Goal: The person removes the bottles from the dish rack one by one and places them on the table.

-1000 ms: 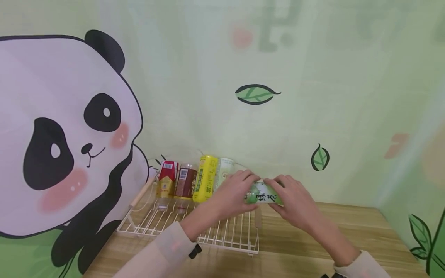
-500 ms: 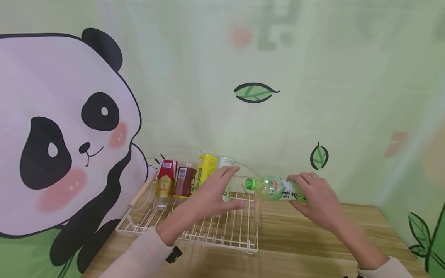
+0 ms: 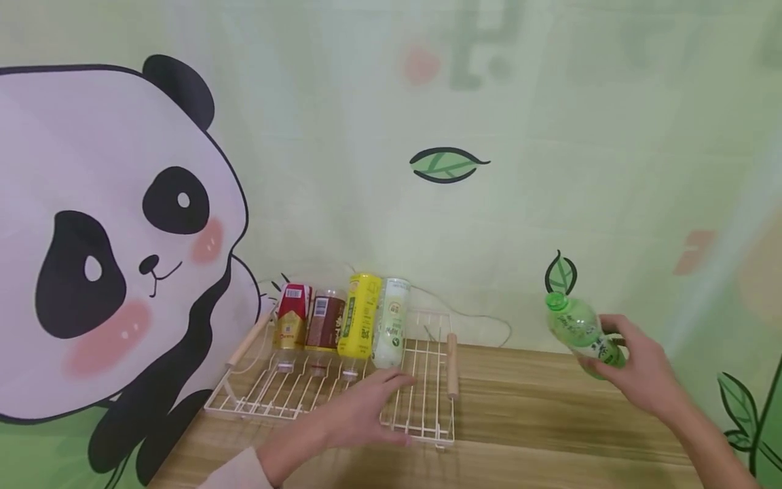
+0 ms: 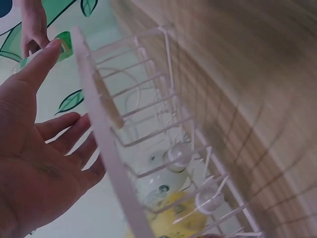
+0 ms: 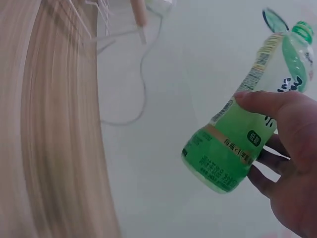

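Note:
My right hand [image 3: 638,370] grips a green tea bottle [image 3: 577,329] with a green cap, held tilted above the table at the right. In the right wrist view the thumb lies across the label of the tea bottle [image 5: 237,139], with the fingers behind it. My left hand [image 3: 360,414] holds nothing; its fingers are extended over the front of the white wire rack [image 3: 421,435]. On the rack several bottles lie in a row, caps toward me: a red and gold one [image 3: 292,319], a dark brown one [image 3: 325,322], a yellow one [image 3: 360,316] and a pale green-white one [image 3: 393,316].
The rack has wooden side handles [image 3: 452,367] and stands on a wood-grain table [image 3: 519,407]. Behind hangs a pale green backdrop [image 3: 342,136] with a printed panda [image 3: 122,224]. A thin cord [image 5: 143,84] trails beside the rack.
Both hands held the tea bottle over the rack's right side. The left hand let go and moved down and left; the right hand carried the bottle right, tipping its cap upward.

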Motion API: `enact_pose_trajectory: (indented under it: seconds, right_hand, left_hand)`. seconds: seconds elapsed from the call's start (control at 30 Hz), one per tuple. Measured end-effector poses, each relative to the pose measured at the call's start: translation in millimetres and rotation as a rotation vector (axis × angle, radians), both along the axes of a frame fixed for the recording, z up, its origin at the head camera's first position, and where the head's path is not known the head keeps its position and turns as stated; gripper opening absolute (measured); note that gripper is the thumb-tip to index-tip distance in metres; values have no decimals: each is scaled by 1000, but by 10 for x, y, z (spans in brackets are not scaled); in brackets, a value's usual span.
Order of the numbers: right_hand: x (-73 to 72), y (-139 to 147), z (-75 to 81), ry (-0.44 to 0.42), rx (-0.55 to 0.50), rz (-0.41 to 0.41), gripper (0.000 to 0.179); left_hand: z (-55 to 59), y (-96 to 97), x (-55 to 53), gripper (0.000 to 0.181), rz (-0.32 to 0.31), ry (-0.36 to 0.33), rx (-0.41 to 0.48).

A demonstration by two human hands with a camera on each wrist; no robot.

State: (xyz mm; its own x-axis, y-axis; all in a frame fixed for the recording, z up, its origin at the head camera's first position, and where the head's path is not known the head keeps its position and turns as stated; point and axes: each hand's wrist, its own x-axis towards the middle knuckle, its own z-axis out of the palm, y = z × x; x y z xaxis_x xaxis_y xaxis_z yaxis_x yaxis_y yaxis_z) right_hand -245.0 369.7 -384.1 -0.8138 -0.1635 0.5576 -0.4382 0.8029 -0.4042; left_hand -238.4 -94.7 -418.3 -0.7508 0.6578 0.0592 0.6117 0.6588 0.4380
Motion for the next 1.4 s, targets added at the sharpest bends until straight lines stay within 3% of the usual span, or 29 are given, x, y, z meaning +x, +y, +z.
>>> enact_pose_trajectory:
  seconds: [0.2, 0.37, 0.57, 0.77, 1.1, 1.33, 1.4]
  right_hand:
    - [29, 447, -257, -177, -159, -117, 69]
    - [60, 807, -455, -186, -270, -230, 72]
    - [43, 1133, -589, -256, -360, -401, 86]
    - [30, 1310, -793, -297, -421, -505, 89]
    - [0, 1498, -1111, -274, -431, -562, 82]
    - [-14, 1394, -1268, -409, -503, -683, 84]
    - [-27, 1358, -1279, -424, -511, -693, 85]
  left_hand:
    - [-265, 12, 82, 89, -1, 8, -29]
    - [-359, 30, 127, 77, -39, 33, -23]
    - [-399, 54, 118, 69, -66, 69, -7]
    - [-417, 78, 147, 64, -17, 11, 18]
    - [-417, 129, 140, 69, 12, 20, -28]
    - [-441, 120, 116, 57, 54, -44, -22]
    - [-434, 109, 108, 56, 55, -29, -20]
